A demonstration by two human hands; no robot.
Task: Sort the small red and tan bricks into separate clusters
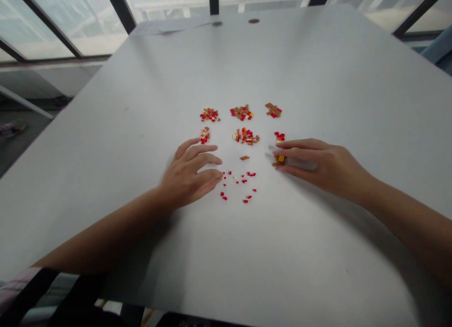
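Note:
My left hand hovers over or rests on the table with its fingers stretched and apart. Its thumb tip is beside scattered small red pieces, and its forefinger is close to a small pile of pink, cream and brown toy bricks. At the right, my right hand has its fingers and thumb spread around a pile of red, yellow and brown bricks. The fingertips partly cover that pile; whether they touch it I cannot tell. A single brown brick lies between the hands.
Farther back lie more brick piles: a red and brown one, a brown one with red and yellow, a flatter brown one and a mixed one. All are on a large white table. Windows stand beyond its far edge.

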